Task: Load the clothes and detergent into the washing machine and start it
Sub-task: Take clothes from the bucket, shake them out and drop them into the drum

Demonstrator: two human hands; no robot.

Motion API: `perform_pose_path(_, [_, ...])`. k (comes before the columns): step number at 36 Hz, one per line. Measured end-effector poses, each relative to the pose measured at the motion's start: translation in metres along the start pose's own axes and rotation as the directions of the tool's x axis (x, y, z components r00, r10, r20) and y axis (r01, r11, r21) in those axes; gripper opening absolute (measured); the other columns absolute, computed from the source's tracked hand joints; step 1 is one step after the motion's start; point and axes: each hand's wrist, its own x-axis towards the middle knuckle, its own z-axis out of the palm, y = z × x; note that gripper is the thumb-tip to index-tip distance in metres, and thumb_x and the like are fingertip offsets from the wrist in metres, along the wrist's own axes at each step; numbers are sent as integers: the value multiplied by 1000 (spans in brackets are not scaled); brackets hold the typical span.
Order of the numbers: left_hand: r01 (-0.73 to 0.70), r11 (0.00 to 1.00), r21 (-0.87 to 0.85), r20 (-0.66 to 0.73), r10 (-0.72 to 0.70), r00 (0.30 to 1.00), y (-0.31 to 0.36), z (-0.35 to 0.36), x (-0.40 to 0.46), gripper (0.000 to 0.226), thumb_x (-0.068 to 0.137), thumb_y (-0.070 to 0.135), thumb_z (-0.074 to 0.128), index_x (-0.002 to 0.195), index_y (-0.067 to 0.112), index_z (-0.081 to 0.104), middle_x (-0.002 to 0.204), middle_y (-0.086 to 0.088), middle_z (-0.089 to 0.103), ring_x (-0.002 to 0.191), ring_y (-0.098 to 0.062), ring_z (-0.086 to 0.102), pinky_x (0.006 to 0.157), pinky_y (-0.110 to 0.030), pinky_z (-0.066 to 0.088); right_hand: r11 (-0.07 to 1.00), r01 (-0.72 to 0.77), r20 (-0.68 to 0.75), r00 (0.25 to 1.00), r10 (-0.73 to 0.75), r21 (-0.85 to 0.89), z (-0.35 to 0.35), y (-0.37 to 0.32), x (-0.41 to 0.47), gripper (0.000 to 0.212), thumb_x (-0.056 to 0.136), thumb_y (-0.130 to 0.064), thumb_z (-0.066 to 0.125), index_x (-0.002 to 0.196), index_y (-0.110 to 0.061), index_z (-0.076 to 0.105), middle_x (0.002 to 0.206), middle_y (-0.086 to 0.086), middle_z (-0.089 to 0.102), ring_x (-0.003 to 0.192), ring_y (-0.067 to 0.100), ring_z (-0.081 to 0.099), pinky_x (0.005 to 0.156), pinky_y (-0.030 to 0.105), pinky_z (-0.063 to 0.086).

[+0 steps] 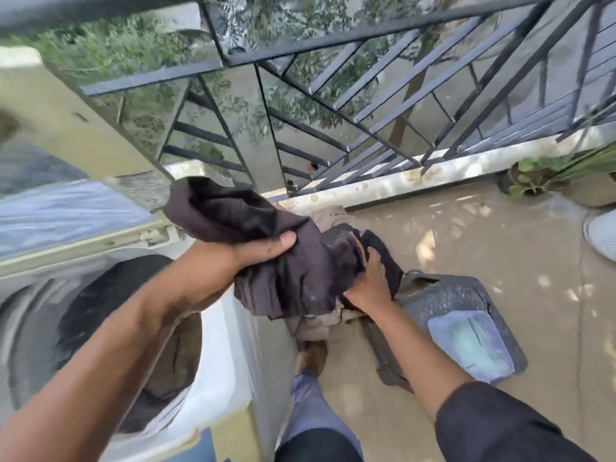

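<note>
Both hands grasp a dark garment beside the open washing machine.

The left hand (233, 258), at the centre of the frame, clutches the dark brownish garment (266, 241) with its thumb laid across the cloth, while the right hand (368, 285), just right of it, has its fingers curled into the same bundle. A beige piece of clothing (320, 320) hangs below the garment, touching it. The washing machine (220, 355) fills the lower left, its round top opening (126, 341) dark, with cloth inside. A dark basket (466, 301) stands on the tiled floor (500, 245) at right centre. A black metal railing (366, 105) crosses the upper frame, and a potted plant (540, 175) sits at the right edge.
</note>
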Motion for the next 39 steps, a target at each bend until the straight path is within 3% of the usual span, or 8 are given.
perform_pose_path(5, [-52, 998, -27, -22, 51, 998, 2, -7, -20, 30, 79, 9, 77, 109, 4, 77, 108, -7, 81, 99, -17, 78, 86, -26, 62, 1000, 28, -33, 999, -27, 7, 2, -11, 7, 27, 98, -34, 54, 112, -17, 70, 115, 18, 71, 110, 42, 65, 80, 39, 48])
perform_pose_path(10, [-101, 883, 458, -282, 252, 926, -13, -17, -28, 31, 91, 28, 84, 115, 10, 76, 102, 5, 78, 95, 5, 73, 85, -13, 57, 981, 62, -124, 992, -40, 182, -14, -5, -21, 26, 99, -23, 52, 116, -30, 70, 117, 1, 74, 110, 28, 65, 87, 35, 51])
perform_pose_path(13, [-98, 655, 749, -202, 367, 908, -24, -25, -29, 27, 92, 50, 72, 99, 23, 72, 90, 2, 75, 86, -17, 76, 72, -35, 62, 950, 87, -191, 981, -30, 300, -31, -8, -42, 41, 85, -11, 42, 108, -35, 66, 110, -4, 74, 105, 28, 67, 93, 46, 57])
perform_pose_path(19, [-187, 738, 648, -122, 342, 932, -50, -7, -31, 72, 81, 34, 92, 141, 33, 53, 128, 19, 66, 119, -9, 67, 95, -17, 51, 793, 254, -287, 952, -104, 554, -82, -66, -104, 46, 84, 5, 44, 104, -26, 71, 97, 2, 78, 102, 34, 73, 89, 62, 60])
perform_pose_path(24, [-383, 812, 441, 95, 382, 919, -57, 20, -26, 143, 65, 21, 104, 168, 30, 5, 163, -1, 44, 150, -13, 47, 122, -35, 40, 657, 458, -292, 889, -353, 599, -102, -128, -157, 43, 86, 13, 48, 106, -16, 73, 101, 18, 75, 94, 38, 72, 87, 61, 57])
perform_pose_path(27, [-402, 852, 335, -38, 439, 898, -49, 31, -26, 96, 71, 1, 97, 149, 10, 42, 130, 9, 72, 119, 0, 68, 97, -18, 52, 649, 552, -247, 828, -504, 524, -104, -145, -171, 51, 82, 16, 55, 113, -21, 72, 103, 4, 79, 99, 19, 74, 88, 40, 59])
perform_pose_path(31, [-334, 866, 371, -274, 446, 852, -38, 19, -23, 38, 86, -1, 82, 101, 31, 68, 83, 27, 74, 79, 15, 59, 74, -17, 49, 652, 582, -209, 802, -559, 486, -108, -146, -176, 61, 86, 17, 62, 120, -33, 66, 112, -8, 76, 103, 8, 72, 89, 25, 55])
perform_pose_path(39, [-284, 915, -288, -357, 172, 918, -23, -2, -44, 40, 84, -3, 83, 120, 10, 74, 116, -9, 81, 110, -29, 77, 96, -43, 61, 944, 308, -294, 919, -264, 114, -76, -64, -141, 77, 84, 5, 61, 143, -41, 42, 138, -3, 55, 124, 15, 57, 102, 34, 50])
